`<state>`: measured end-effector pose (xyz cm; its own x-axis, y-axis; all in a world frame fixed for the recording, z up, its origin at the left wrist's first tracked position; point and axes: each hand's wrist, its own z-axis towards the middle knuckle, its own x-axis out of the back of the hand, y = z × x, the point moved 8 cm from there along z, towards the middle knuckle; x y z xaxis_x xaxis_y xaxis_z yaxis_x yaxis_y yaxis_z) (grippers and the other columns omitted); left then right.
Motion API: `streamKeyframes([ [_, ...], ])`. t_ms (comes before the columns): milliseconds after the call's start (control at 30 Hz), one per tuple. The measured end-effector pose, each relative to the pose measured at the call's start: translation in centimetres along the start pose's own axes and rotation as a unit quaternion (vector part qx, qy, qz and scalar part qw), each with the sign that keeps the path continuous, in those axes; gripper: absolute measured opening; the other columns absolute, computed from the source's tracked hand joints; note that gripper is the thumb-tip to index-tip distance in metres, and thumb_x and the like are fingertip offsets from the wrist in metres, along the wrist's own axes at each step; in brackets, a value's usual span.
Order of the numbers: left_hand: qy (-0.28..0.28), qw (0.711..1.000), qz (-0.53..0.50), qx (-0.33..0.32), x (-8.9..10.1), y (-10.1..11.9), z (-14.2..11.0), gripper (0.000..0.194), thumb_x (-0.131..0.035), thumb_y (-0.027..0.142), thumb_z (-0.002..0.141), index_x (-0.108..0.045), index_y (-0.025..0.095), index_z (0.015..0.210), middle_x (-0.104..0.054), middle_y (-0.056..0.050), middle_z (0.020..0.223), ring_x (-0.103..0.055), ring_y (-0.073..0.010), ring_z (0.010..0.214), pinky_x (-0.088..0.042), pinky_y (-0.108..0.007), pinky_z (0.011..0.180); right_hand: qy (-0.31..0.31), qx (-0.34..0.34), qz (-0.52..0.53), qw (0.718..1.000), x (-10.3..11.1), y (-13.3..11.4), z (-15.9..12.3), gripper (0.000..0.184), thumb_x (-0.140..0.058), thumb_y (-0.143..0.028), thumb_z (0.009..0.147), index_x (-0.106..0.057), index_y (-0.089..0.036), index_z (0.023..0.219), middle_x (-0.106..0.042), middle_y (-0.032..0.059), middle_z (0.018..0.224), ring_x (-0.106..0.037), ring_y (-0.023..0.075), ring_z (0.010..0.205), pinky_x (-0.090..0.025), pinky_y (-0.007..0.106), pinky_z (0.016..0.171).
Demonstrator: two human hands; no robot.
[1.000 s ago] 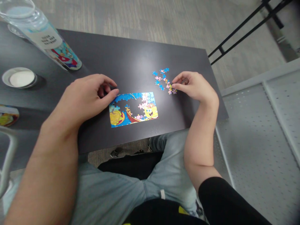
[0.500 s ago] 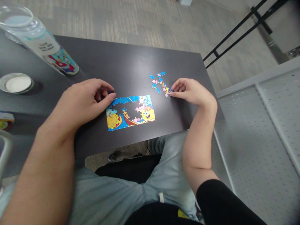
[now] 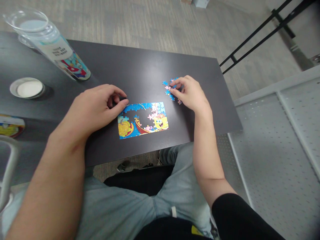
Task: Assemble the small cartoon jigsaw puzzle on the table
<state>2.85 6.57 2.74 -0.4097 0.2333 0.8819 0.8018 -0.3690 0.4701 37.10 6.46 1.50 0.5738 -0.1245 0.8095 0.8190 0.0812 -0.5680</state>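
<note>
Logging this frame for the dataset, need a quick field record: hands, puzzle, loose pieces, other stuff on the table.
left hand: curled, thumb tip at the upper left edge of the puzzle; no piece visible in it
right hand: fingertips on the loose pieces; grip unclear
puzzle: partly assembled, flat on the table, gap in its upper middle
loose pieces: small cluster, up and right of the puzzle, apart from it
table: dark top
tube: clear, printed label, far left
white lid: left, near the tube

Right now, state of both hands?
Left hand: curled, thumb on the puzzle corner, holding nothing visible.
Right hand: fingers on loose pieces; grip cannot be told.
</note>
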Motion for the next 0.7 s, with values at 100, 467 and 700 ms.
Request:
streamKeyframes([
  [100, -0.001, 1.000, -0.002, -0.005, 0.0, 0.3, -0.1, 0.048, -0.067, 0.051, 0.112, -0.089, 0.018, 0.139, -0.081, -0.009, 0.114, -0.072, -0.0286, 0.093, -0.048, -0.042, 0.084, -0.005, -0.013, -0.001, 1.000, -0.4, 0.1, 0.1, 0.008, -0.094, -0.023, 0.112, -0.091, -0.028, 0.115, -0.084, 0.0128, 0.131, -0.084, 0.0354, 0.109, -0.069, 0.052, 0.097],
  [467, 0.006, 1.000, -0.006, -0.007, -0.1, 0.0, 0.0, 0.049, -0.065, 0.056, 0.112, -0.090, 0.021, 0.137, -0.085, -0.011, 0.116, -0.075, -0.0300, 0.093, -0.051, -0.043, 0.083, -0.029, 0.015, 0.007, 0.999, -0.9, -0.3, 0.6, 0.006, -0.093, -0.018, 0.113, -0.094, -0.021, 0.118, -0.084, 0.0152, 0.132, -0.084, 0.0331, 0.110, -0.066, 0.050, 0.096],
  [700, 0.017, 1.000, -0.002, -0.004, -0.4, -0.6, 0.0, 0.043, -0.066, 0.060, 0.111, -0.089, 0.031, 0.134, -0.089, -0.009, 0.116, -0.077, -0.0316, 0.094, -0.053, -0.043, 0.084, -0.043, 0.030, 0.032, 0.998, -1.0, -0.7, 0.5, 0.009, -0.090, -0.022, 0.112, -0.084, -0.028, 0.109, -0.082, 0.0156, 0.137, -0.087, 0.0398, 0.122, -0.073, 0.063, 0.114],
])
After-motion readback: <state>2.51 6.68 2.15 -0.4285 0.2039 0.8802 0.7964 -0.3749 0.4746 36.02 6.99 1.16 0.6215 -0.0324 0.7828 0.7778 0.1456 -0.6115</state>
